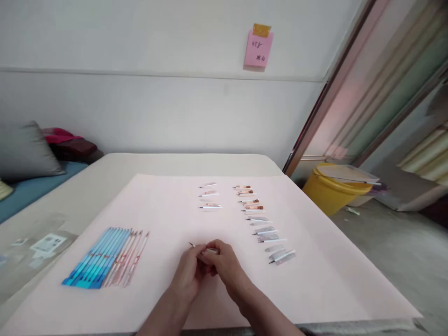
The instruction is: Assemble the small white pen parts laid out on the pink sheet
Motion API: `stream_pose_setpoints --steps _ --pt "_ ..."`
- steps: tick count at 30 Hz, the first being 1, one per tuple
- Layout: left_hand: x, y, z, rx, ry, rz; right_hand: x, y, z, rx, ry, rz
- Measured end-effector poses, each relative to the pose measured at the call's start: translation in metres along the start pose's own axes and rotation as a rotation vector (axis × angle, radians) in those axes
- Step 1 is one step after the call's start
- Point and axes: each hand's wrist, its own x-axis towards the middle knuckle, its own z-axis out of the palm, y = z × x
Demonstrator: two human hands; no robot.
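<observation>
Left hand (pixel 189 273) and right hand (pixel 224 262) pinch one small refill (pixel 205 250) together near sheet's (pixel 315 280) front edge, tip pointing left. Keep grip light, parts aligned; pens (pixel 101 256) lie toward front-left corner.

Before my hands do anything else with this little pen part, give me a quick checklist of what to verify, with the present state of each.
1. Both hands on the part: left hand and right hand meet around a small pen part. Ok.
2. Thin tip pokes out leftward, unobstructed. Ok.
3. Whether the part is fully assembled: fingers hide it. Cannot tell.
4. Blue pen barrels lie grouped at left, apart from the hands. Ok.
5. Right-hand column of small parts lies in order, undisturbed. Ok.
6. Pink sheet lies flat. Ok.
</observation>
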Motion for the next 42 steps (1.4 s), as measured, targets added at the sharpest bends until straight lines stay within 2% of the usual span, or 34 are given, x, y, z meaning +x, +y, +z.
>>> stream_pose_setpoints --steps 25,33,42 --pt "0.0029 0.0012 -0.0041 -0.047 0.021 0.068 0.0011 -0.003 -0.0036 0.079 0.013 -0.011" --pt "0.0056 0.0001 -0.0066 -0.058 0.022 0.126 0.0041 -0.002 -0.0026 0.09 0.098 0.012" --pt "0.0047 0.0019 -0.0056 -0.033 0.076 0.135 0.0043 -0.0007 -0.0048 0.175 0.036 0.003"
